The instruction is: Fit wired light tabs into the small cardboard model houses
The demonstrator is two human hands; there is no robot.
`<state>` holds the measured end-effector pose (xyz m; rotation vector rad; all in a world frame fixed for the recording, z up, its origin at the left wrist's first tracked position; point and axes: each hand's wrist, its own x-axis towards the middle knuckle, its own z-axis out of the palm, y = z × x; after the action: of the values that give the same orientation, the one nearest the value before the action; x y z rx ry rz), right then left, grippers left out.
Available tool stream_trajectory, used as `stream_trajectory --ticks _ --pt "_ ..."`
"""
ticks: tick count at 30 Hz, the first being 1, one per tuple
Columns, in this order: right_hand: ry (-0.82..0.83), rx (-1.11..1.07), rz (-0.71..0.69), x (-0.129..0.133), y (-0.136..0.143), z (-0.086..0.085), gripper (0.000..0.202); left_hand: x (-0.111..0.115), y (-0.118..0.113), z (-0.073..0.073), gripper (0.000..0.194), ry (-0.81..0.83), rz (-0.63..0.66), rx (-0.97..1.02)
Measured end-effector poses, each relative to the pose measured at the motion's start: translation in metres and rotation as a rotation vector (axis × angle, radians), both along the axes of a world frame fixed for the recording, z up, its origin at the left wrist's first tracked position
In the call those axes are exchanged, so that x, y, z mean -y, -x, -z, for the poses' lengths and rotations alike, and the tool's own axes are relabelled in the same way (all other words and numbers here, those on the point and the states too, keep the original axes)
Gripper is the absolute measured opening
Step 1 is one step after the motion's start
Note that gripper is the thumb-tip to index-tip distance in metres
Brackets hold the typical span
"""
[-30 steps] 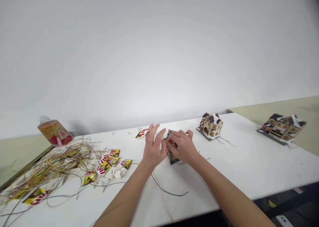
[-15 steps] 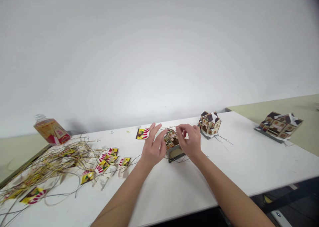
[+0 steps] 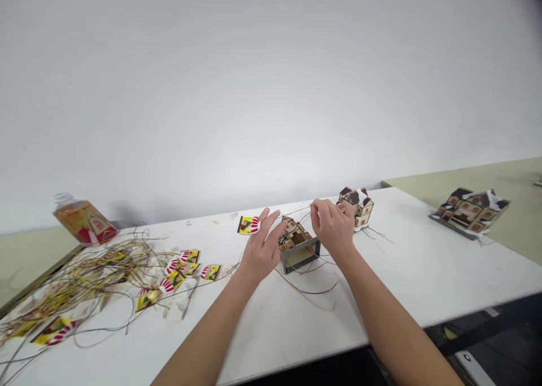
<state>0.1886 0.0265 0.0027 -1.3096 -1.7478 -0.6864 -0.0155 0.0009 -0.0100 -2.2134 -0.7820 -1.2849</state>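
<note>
White tabletop [image 3: 423,262]: right hand [image 3: 334,223], pinching wire [image 3: 297,211], has moved rightward; what left hand [image 3: 261,250] holds is unclear.

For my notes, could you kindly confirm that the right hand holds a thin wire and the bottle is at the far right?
Not quite: the head view shows the bottle at the far left; the right hand does hold a thin wire.

Three houses [image 3: 294,236] [image 3: 365,211] [image 3: 469,212], two hands [image 3: 259,254] [image 3: 332,226], one bottle [image 3: 87,223], one bench [image 3: 406,273]; cards [image 3: 249,225] and wires [image 3: 313,292] too jumbled to count.
</note>
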Motion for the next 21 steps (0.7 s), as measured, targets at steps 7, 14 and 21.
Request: stream_trajectory --ticks 7,14,21 --pt "0.070 -0.027 0.074 -0.010 -0.013 0.001 0.023 -0.003 0.001 0.000 0.051 0.010 0.019 0.056" --pt "0.307 -0.458 -0.226 -0.018 -0.021 0.004 0.021 -0.001 -0.001 -0.003 0.049 0.002 0.019 0.083" --pt "0.345 -1.166 -0.667 -0.014 -0.018 -0.012 0.027 0.001 -0.002 -0.004 0.048 0.006 0.021 0.083"
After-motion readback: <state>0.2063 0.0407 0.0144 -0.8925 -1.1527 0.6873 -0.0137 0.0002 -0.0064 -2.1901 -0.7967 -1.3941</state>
